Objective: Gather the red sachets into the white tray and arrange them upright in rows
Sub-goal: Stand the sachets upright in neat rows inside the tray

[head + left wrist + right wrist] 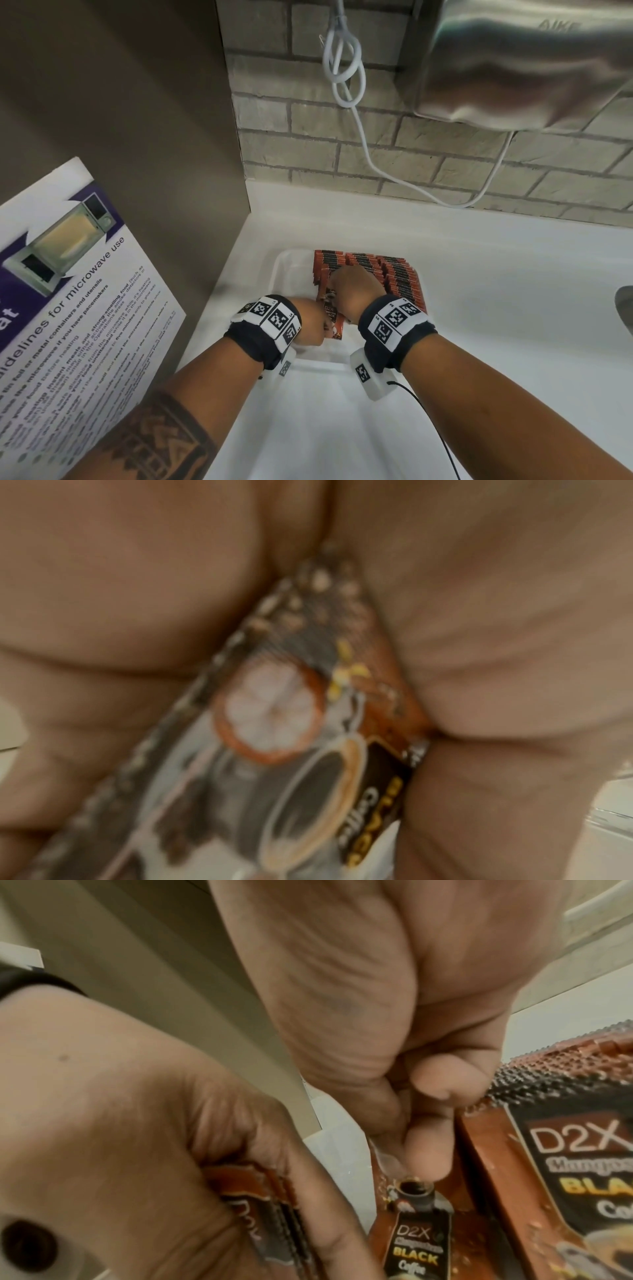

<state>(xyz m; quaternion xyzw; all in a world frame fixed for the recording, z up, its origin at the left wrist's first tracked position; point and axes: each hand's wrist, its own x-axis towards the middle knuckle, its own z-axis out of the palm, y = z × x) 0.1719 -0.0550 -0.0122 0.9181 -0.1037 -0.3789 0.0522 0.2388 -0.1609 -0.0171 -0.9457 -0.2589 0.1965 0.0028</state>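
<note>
Nearest, at tray's [286,270] front edge: L hand [310,322], fingers curled round a few sachets [334,317], held as a small stack; wrist view blurred, printed pack pinched betw. fingers. Just beyond, touching same stack: R hand [356,291], fingers bent down, tips pinching top edge of one upright pack [419,1234]. Behind it, tray's right part: rows [387,270] of red sachets on edge, packed tight. Tray sits on white counter [496,291], corner by brick wall [428,161]. Cord [346,78] hangs on wall. Microwave poster [68,291] at left.
</note>
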